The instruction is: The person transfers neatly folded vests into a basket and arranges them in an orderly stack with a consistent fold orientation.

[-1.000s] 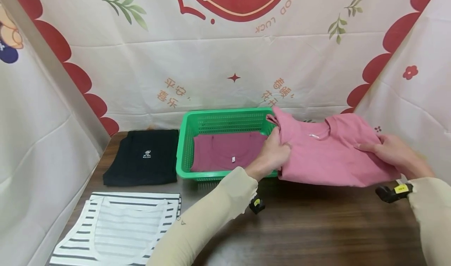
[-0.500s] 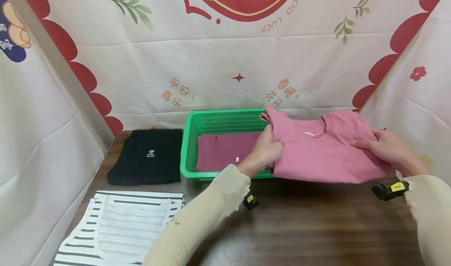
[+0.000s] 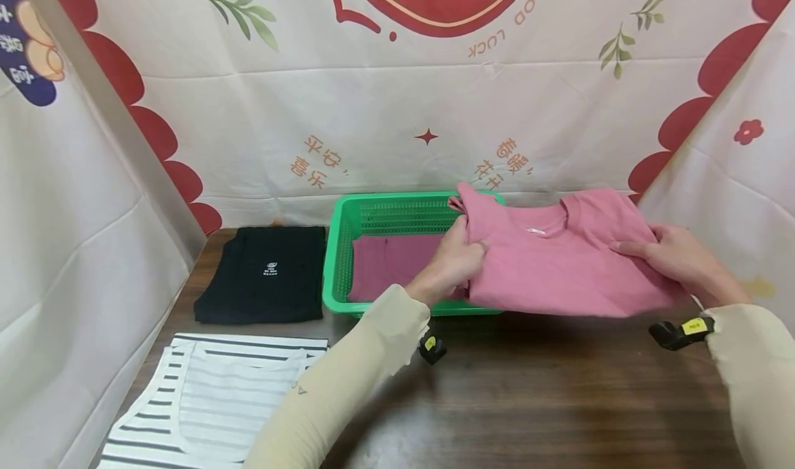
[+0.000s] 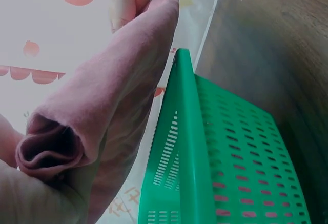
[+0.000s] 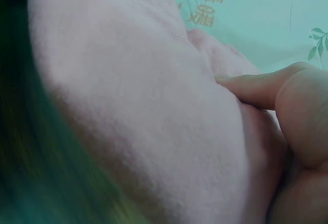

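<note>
A folded pink T-shirt (image 3: 559, 262) hangs between both hands, raised over the table and covering the right part of a green basket (image 3: 332, 262). My left hand (image 3: 456, 255) grips its left edge, thumb on top. On the right edge, my right hand (image 3: 680, 255) pinches the cloth with the thumb over the front; its other fingers are hidden behind. In the left wrist view the rolled side of the T-shirt (image 4: 102, 85) shows beside the basket wall (image 4: 241, 157). A folded plum-coloured garment (image 3: 394, 265) lies inside the basket.
Left of the basket lies a folded black garment (image 3: 263, 276) with a small white print. In front of it is a folded white-and-black striped top (image 3: 211, 400). A printed white curtain (image 3: 373, 110) stands behind the brown table (image 3: 528, 400).
Both hands have carried the pink T-shirt left, farther over the basket, so it hides more of the plum garment. The camera view has shifted slightly.
</note>
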{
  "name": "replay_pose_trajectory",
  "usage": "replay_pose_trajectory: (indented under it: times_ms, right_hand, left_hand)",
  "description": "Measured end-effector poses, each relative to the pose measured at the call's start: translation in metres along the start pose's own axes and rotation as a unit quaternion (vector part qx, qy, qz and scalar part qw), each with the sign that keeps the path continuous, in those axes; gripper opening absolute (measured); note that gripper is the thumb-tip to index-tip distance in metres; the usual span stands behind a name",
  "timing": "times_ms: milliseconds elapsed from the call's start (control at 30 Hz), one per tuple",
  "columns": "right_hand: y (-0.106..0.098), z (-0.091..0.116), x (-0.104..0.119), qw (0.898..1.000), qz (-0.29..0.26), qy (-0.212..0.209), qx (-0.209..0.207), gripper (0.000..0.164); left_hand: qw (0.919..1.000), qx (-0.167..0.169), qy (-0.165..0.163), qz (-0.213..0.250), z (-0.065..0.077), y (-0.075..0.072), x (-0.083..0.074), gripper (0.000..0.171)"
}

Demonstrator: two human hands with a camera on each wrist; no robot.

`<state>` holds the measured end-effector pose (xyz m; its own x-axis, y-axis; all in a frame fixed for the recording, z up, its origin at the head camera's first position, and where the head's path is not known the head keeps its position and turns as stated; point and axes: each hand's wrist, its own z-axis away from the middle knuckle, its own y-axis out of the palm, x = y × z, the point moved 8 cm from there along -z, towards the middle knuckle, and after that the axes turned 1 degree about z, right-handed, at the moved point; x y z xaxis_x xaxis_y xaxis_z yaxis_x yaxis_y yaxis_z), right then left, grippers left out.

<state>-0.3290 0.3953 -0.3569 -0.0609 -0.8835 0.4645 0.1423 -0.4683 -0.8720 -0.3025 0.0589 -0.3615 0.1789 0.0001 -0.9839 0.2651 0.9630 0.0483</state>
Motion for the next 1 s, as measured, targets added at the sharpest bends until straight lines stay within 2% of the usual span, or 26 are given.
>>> replay_pose_trajectory:
  times_ms: [167, 400, 600, 733, 1000]
  right_hand:
    - [0.001, 0.000, 0.010, 1.000, 0.002, -0.006, -0.002, 0.070]
    - [0.004, -0.002, 0.026, 1.000, -0.017, -0.007, -0.011, 0.067]
    - [0.003, -0.007, 0.039, 0.999, -0.005, -0.030, -0.029, 0.070]
    - [0.002, -0.009, 0.047, 0.998, 0.007, -0.043, -0.041, 0.070]
    - [0.005, -0.013, 0.070, 0.997, 0.000, -0.061, -0.057, 0.064]
  left_hand:
    - [1.0000, 0.000, -0.002, 0.003, -0.001, -0.010, 0.000, 0.056]
    - [0.9993, -0.022, 0.004, -0.029, -0.001, -0.028, -0.004, 0.057]
    - [0.9978, -0.034, -0.011, -0.056, 0.000, -0.042, -0.006, 0.063]
    - [0.9969, -0.046, -0.002, -0.063, -0.002, -0.052, -0.010, 0.068]
    - [0.9980, -0.047, 0.002, -0.043, 0.000, -0.070, -0.015, 0.066]
